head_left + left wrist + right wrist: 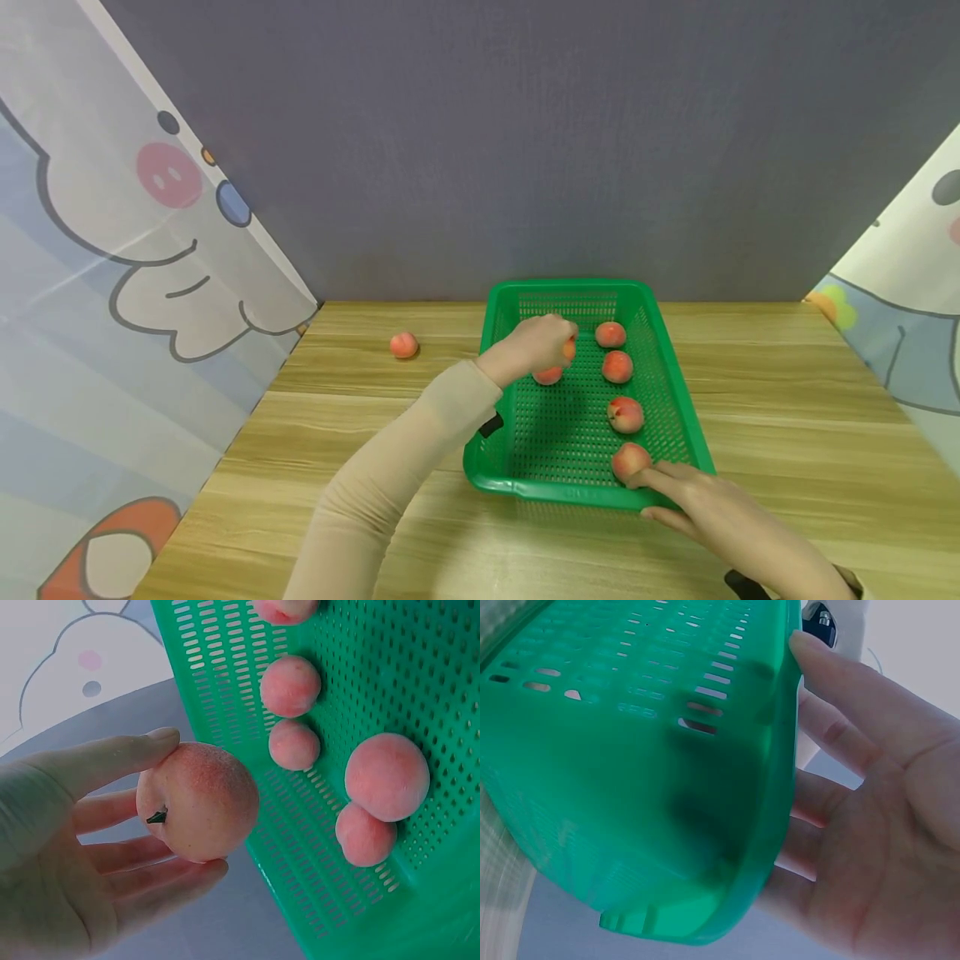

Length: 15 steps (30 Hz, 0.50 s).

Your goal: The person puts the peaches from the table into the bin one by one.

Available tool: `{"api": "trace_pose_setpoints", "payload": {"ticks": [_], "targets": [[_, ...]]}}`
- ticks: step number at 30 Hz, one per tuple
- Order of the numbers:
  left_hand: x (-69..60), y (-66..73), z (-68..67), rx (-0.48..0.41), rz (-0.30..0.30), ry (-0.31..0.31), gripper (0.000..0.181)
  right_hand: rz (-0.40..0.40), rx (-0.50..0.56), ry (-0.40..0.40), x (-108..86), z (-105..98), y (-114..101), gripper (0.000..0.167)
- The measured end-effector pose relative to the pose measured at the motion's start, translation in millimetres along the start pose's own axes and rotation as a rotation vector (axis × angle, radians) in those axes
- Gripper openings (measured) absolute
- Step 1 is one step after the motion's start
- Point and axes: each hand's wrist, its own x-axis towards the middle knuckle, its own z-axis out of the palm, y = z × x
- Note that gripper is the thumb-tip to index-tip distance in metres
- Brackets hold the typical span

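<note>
My left hand (542, 342) is over the far left part of a green plastic basket (570, 493) and holds a peach (201, 801) between thumb and fingers. In the left wrist view its small green stem faces the palm. Below it lie two touching peaches (387, 777) in a corner of the basket. At the near right corner my right hand (697, 500) grips the basket rim, thumb outside and fingers over the edge. Just inside, close to those fingers, sits a peach (632, 462). Other peaches (626, 414) form a row along the right side.
A single peach (403, 345) lies on the wooden table (352, 400), left of the basket. Behind the table stands a dark grey panel (480, 167). Cartoon-printed sheets (90, 375) hang at both sides.
</note>
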Motion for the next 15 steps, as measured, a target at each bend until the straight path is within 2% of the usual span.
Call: {"api": "trace_pose_setpoints", "payload": {"ticks": [9, 15], "targets": [[1.6, 4.4, 9.4, -0.013, 0.003, -0.024, 0.032, 0.000, 0.004, -0.008, 0.0, 0.1, 0.9, 0.032], [3.4, 4.4, 16.1, 0.041, 0.029, -0.027, 0.028, 0.008, -0.002, -0.013, -0.1, -0.3, 0.6, 0.030]]}}
